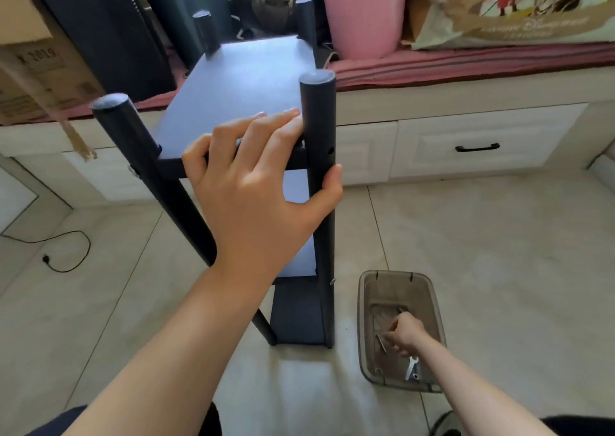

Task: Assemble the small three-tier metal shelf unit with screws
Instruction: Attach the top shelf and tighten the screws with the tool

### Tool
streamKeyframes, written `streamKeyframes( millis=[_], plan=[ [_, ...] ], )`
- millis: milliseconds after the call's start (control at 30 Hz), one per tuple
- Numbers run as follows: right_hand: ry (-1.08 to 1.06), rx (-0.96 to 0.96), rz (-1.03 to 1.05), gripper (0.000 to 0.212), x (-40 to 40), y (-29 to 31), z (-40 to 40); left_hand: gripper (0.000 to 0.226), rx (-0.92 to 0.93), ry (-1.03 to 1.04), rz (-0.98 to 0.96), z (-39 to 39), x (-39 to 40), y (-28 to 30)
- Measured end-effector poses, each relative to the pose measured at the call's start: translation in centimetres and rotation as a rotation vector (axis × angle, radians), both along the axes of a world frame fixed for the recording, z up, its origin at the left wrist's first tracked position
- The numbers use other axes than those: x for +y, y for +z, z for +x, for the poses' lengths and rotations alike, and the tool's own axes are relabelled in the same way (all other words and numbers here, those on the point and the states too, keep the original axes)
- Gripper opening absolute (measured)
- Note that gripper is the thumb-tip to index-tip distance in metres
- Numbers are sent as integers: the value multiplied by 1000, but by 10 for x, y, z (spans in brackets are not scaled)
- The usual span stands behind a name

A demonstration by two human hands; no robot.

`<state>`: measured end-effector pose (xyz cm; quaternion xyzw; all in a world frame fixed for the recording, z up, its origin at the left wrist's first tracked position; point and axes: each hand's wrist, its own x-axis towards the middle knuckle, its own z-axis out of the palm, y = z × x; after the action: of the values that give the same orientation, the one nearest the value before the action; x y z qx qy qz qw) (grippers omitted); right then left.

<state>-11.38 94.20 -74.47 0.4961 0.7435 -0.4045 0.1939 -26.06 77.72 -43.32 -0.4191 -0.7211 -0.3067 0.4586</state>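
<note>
At frame centre our left hand (263,176) grips the stiff, light-looking shelf unit (239,79) by its post; lower right, our right hand (404,334) pinches something unclear in the tray (367,289).

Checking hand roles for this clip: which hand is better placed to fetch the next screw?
The right hand: it is already down inside the brown tray among the small metal parts, near the wrench. The left hand is busy holding the shelf unit at its near-right post.
</note>
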Motion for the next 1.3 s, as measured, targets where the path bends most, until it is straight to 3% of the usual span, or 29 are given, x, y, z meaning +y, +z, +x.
streamKeyframes(
  millis=[233,467,733,1033,1167,1300],
  plan=[
    [59,-85,53,29,18,-33,-12,38,-22,5,-30,2,-2,3],
    [122,-86,42,11,5,-55,-28,40,-47,39,-85,6,-4,2],
    [200,-103,161,30,-5,-57,-33,42,-61,46,-134,7,-7,5],
    [344,-151,144,34,1,21,-51,47,-80,7,-184,6,-14,8],
    [353,-93,60,13,6,84,-59,48,-178,-84,-124,7,-16,10],
    [389,85,187,13,9,155,-59,37,-274,-191,-39,10,-19,13]
  ],
)
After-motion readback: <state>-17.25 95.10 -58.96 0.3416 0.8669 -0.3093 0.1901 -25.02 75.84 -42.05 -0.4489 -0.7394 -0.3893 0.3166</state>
